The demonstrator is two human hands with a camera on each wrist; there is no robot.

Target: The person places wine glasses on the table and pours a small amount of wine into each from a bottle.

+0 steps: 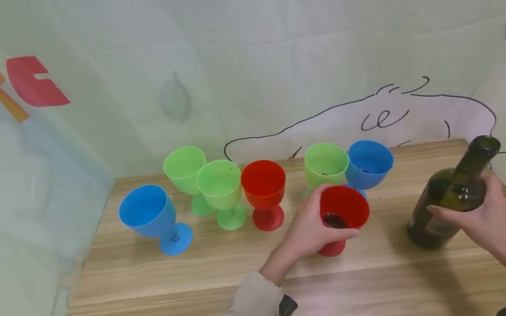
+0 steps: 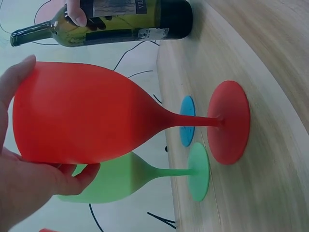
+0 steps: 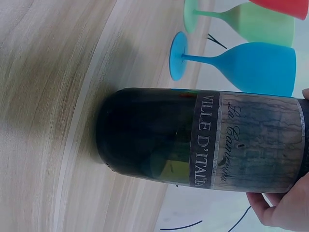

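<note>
My left hand [image 1: 307, 230] grips a red goblet [image 1: 349, 204] round its bowl, thumb on the near side and fingers behind. Dark liquid lies at the bottom of that bowl. In the left wrist view the goblet [image 2: 87, 111] stands upright, its foot at the tabletop. To the right, my right hand [image 1: 492, 221] holds a dark green wine bottle [image 1: 428, 217] round its upper body. The bottle's mouth is uncorked and its base is right at the wood. The right wrist view shows its label [image 3: 256, 140] and a few fingertips [image 3: 285, 208].
Behind the held goblet stand a green goblet [image 1: 323, 161] and a blue goblet [image 1: 370, 163], each with something dark inside. Farther left are another red goblet [image 1: 264, 189], two green ones [image 1: 219, 184] [image 1: 185, 170] and a blue one [image 1: 148, 213]. A printed cloth [image 1: 246, 72] hangs behind the wooden table [image 1: 158, 311].
</note>
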